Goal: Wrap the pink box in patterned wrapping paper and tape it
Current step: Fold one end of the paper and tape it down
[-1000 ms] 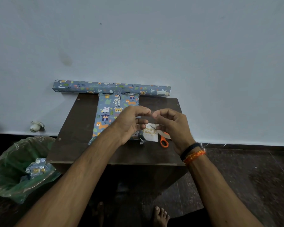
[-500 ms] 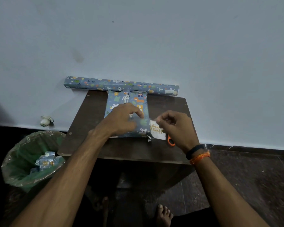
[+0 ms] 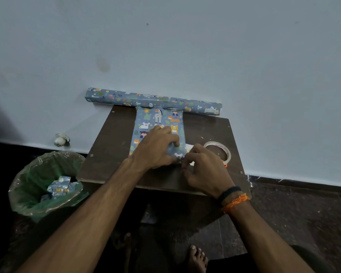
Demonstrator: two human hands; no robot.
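Pressing my left hand (image 3: 156,148) flat on the wrapped box (image 3: 158,127), fingers straight, I am pinching at its near right corner with my right hand (image 3: 203,170), fingers curled. The box is lying mid-table (image 3: 114,146), its far end touching the paper roll (image 3: 154,100). Tape (image 3: 218,148), lettering unreadable, is sitting just right. A bin (image 3: 45,184) is standing left, holding scraps.

Our forearms are bare, with no sleeves in view. On our right wrist we wear a black band (image 3: 229,194) and, just behind it toward the elbow, a frayed orange thread bracelet (image 3: 235,203). Our foot (image 3: 197,259) is bare too.
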